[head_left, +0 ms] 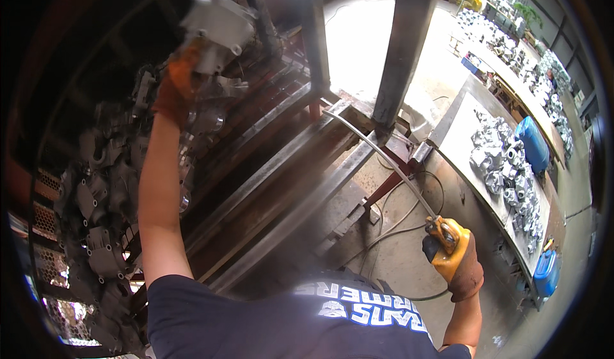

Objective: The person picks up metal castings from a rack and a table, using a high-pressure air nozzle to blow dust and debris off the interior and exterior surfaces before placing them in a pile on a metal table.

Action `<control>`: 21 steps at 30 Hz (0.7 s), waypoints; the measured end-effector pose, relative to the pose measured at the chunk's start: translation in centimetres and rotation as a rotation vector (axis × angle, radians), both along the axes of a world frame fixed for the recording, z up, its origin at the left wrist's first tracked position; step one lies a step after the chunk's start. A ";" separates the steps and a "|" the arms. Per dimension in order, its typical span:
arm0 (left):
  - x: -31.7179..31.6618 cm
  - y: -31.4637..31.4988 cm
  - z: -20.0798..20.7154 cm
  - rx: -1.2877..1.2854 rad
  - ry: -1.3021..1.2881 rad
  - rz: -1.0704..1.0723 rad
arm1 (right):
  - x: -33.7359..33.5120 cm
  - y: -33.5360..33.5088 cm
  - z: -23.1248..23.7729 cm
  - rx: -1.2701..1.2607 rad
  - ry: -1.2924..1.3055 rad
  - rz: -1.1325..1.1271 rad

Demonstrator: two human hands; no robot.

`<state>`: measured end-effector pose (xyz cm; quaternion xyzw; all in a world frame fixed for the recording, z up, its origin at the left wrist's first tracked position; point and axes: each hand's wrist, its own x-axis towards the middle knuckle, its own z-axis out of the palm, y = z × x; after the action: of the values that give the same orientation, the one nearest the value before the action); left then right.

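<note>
My left hand (177, 84), in an orange-brown work glove, reaches far out at the upper left. Its fingers are closed on the lower end of a grey metal casting (219, 25), which is held up among the frame bars and somewhat blurred. In a yellow and brown glove, my right hand (456, 256) grips the handle of a spray gun (441, 228) at the lower right. A long, curved thin metal wand (384, 151) runs from the gun up and left across the steel rails. Fingers of the right hand wrap around the handle and partly hide it.
Many grey castings (105, 253) hang or lie stacked at my left. Steel rails (256, 192) and an upright post (404, 52) stand ahead. Hoses (384, 234) loop over the floor. On the right, a table (457, 119) bears a casting pile (505, 167) and a blue jug (532, 143).
</note>
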<state>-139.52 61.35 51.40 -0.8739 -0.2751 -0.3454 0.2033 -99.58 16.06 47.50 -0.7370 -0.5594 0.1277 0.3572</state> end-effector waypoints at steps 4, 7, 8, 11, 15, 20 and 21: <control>5.0 -5.3 5.5 -1.107 -1.076 -0.865 | 1.6 -3.4 -0.8 -0.078 -0.024 0.060; 8.5 -9.1 8.1 -1.128 -1.152 -1.054 | 1.5 -5.6 0.3 -0.055 0.071 0.064; 10.2 -10.3 8.5 -1.123 -1.131 -1.141 | 1.1 -6.4 0.6 -0.017 0.087 0.048; 14.9 -15.7 9.7 -1.055 -1.081 -1.229 | 0.1 -8.1 1.8 0.292 0.070 0.039; 20.5 -22.8 7.5 -0.504 -0.926 -0.774 | 2.6 -13.6 3.3 0.363 0.051 0.069; 27.6 -30.7 5.0 -1.219 -1.234 -1.252 | 7.6 -25.2 -0.3 -0.019 -0.341 -0.162; 28.6 -30.9 3.7 -1.212 -1.184 -1.315 | 7.3 -27.0 0.1 -0.055 -0.401 -0.235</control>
<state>-110.89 30.44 55.10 -0.4993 0.0690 -0.5617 -0.6561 -92.23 -10.95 47.56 -0.8170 -0.5260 -0.0488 0.2311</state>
